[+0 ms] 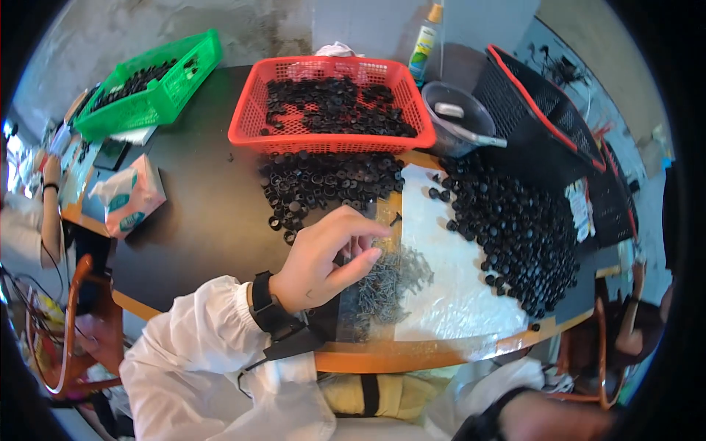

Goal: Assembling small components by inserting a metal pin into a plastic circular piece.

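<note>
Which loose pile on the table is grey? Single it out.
The heap of thin, screw-like pieces, just right of the left hand; the far heap of round parts and the rightmost heap are black.

"How's the light?"
"Fairly bright overall, blown out at the far left edge. The dark tabletop (pixel 198 213) carries a soft sheen on the left, and the white sheet (pixel 441 287) throws glare along its near edge."
"And sharpness?"
"The left hand (pixel 323 257) is reasonably crisp; the right hand (pixel 555 420), near right, is smeared by blur. Fisheye bends the table's near edge, a black rim rounds the corners, and the outer margins look soft."
</note>
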